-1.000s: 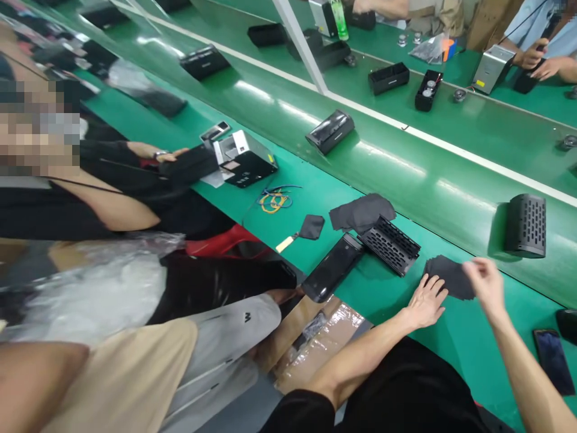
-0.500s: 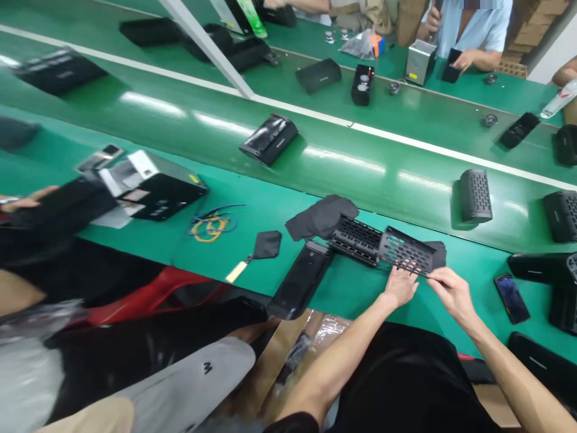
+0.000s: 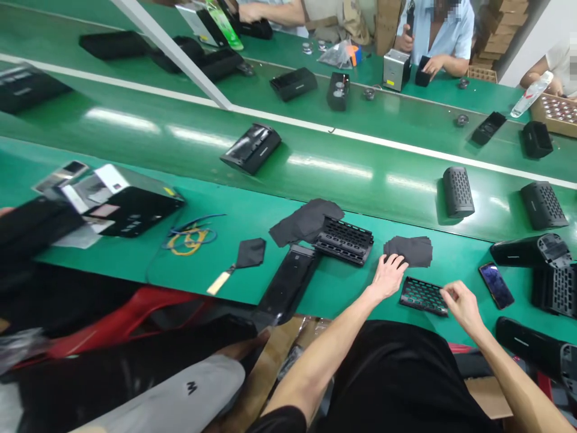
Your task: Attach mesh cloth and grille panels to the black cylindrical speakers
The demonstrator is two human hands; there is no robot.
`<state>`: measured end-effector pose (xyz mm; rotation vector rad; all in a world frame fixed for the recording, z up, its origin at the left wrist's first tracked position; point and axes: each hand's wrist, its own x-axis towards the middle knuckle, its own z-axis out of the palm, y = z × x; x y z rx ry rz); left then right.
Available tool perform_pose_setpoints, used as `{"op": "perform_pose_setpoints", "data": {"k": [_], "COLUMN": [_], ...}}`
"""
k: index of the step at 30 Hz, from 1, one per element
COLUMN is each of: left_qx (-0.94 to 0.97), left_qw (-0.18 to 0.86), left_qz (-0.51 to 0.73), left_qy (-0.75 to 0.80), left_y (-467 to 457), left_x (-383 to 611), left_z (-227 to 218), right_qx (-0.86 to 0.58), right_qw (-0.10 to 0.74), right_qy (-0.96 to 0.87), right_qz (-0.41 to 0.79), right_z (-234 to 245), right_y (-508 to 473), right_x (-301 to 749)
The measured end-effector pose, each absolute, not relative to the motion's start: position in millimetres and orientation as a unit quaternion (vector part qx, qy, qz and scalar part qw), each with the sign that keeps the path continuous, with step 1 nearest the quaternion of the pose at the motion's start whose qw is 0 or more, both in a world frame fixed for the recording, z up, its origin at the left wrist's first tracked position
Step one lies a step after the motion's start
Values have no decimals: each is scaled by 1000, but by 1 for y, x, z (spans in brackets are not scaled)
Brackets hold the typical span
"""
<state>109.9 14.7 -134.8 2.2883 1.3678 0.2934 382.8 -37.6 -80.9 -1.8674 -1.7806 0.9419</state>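
My left hand (image 3: 388,278) is open, its spread fingertips at the near left edge of a stack of thin black sheets (image 3: 412,251). In front of me a black perforated speaker grille (image 3: 422,296) lies low over the green table, its hollow side up. At the grille's right end, my right hand (image 3: 462,305) has its fingers curled in a pinch on the edge. To the left, several more slotted grilles (image 3: 346,240) sit nested together, beside a fanned pile of black sheets (image 3: 306,221). A long black speaker housing (image 3: 288,282) reaches over the table's near edge.
Speakers (image 3: 458,192) stand on the green conveyor (image 3: 333,162) beyond the table. A phone (image 3: 496,285) and black speaker bodies (image 3: 532,249) are at right. Left are a black diamond-shaped piece (image 3: 251,252), coiled cables (image 3: 189,240) and a boxy device (image 3: 135,204). Co-workers sit across.
The grille has come down from above the sheet stack to the table nearer me, uncovering the stack. My left hand has left the grille for the sheets. The view has shifted right.
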Motion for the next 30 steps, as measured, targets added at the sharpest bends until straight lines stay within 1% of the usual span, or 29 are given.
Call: {"op": "perform_pose_setpoints", "data": {"k": [2,4,7,10,15,19,24,28,30], "left_qx": [827,822,814,797,756,723,684,597,563], "left_qw": [229,233,249,266,288,323,405,527,564], "left_qz": [119,131,142,156,188,239,282,308,307], "left_qy": [499,503,505,519,557,561,537,521,520], "left_y": [15,16,19,24,41,56,59,51,45], "left_x": [110,109,108,110,118,121,120,123,126], "left_z": [-136,-138,-139,-140,-142,-132,-110,-99,-97], "right_qx": [-677,-685,-687,-675,-640,-629,-633,-618,-620], "right_qw": [163,150,140,133,158,198,241,269,276], "right_qy": [-651,-651,-646,-647,-641,-584,-433,-312,-264], "right_qz": [302,291,302,327,394,474,595,669,685], "right_z": [-87,-99,-116,-120,-104,-94,-86,-76,-72], "right_y": [2,35,63,70,79,84,64,33,17], "right_x": [361,341,326,330,342,350,360,361,362]}}
